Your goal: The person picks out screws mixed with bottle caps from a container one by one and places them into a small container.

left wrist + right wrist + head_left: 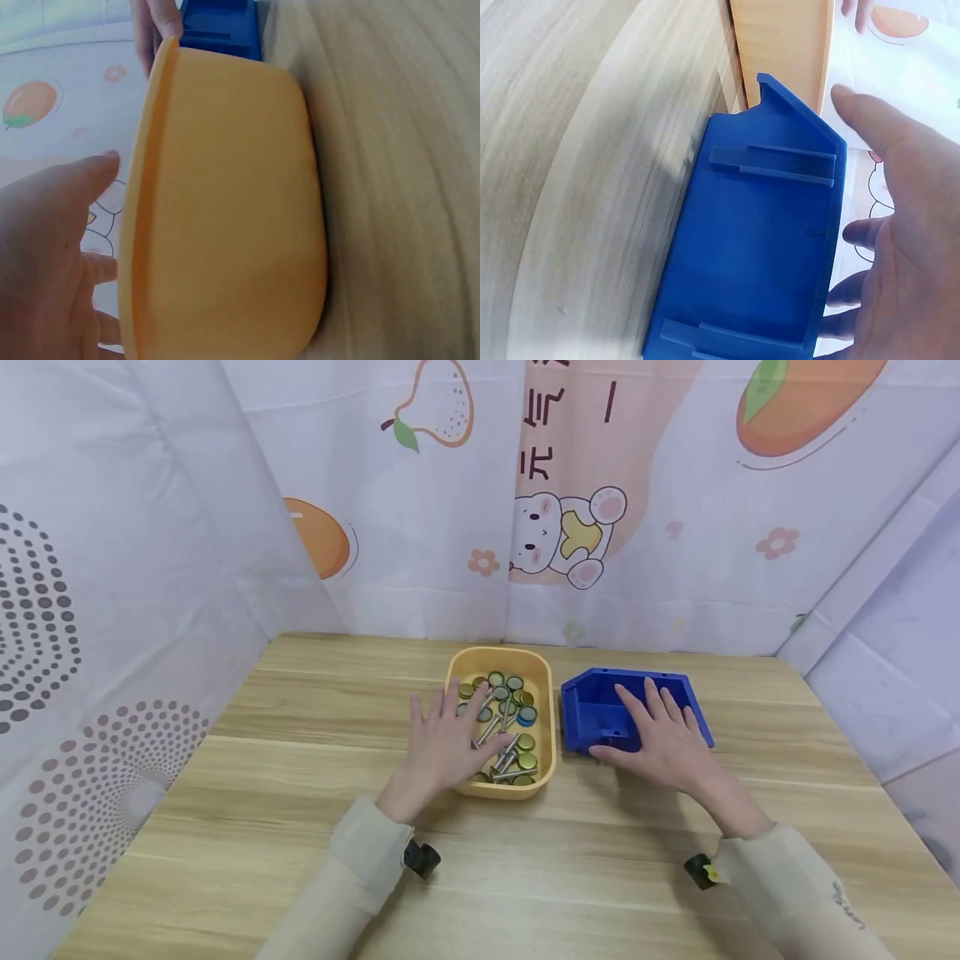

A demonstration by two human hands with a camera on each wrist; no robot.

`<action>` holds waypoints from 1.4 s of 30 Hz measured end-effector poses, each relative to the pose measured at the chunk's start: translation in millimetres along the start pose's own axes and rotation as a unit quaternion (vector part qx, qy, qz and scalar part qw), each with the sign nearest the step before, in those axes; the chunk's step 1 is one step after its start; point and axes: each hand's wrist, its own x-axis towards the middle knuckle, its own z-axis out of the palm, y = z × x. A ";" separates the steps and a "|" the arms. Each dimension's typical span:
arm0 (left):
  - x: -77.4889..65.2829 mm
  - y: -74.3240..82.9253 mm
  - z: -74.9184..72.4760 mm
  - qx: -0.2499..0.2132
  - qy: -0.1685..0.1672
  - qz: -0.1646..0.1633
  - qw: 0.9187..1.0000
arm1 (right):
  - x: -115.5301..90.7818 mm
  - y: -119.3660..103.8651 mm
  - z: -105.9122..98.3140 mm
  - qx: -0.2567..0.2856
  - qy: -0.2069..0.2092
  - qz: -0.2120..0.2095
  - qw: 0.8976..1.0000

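Observation:
A yellow plastic tub [553,718] stands on the table, holding several bottle caps [527,742] and metal bolts [489,730]. Over its left side hovers my left hand [442,747], fingers spread and holding nothing. To the right of the tub sits a blue plastic bin [592,706], with no contents visible in it. My right hand [663,745] is above the bin's right part, its fingers spread too and nothing held. The left wrist view shows the left thumb and fingers above the tub's rim [142,202]. In the right wrist view, the bin's ribbed wall [742,232] faces the camera.
The wood-grain table [300,777] extends on both sides of the containers and in front of them. Behind it hangs a white curtain [420,527] printed with fruit and a bear. More white cloth [150,610] hangs at the left.

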 end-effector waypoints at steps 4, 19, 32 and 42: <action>3.7 -6.5 -3.0 -0.024 -0.014 -0.009 1.000 | 3.8 0.0 -2.6 -0.004 0.010 -0.006 1.000; 18.1 -27.9 -22.5 -0.120 0.009 -0.097 0.988 | 23.2 -17.7 -16.6 -0.027 0.001 -0.019 0.999; 35.5 -39.4 -32.0 -0.135 -0.042 -0.137 0.980 | 40.9 -57.0 -18.4 -0.042 0.019 -0.116 0.992; 39.2 -47.4 -20.5 -0.149 -0.052 -0.158 0.975 | 52.6 -87.8 -2.3 -0.048 -0.016 -0.194 0.980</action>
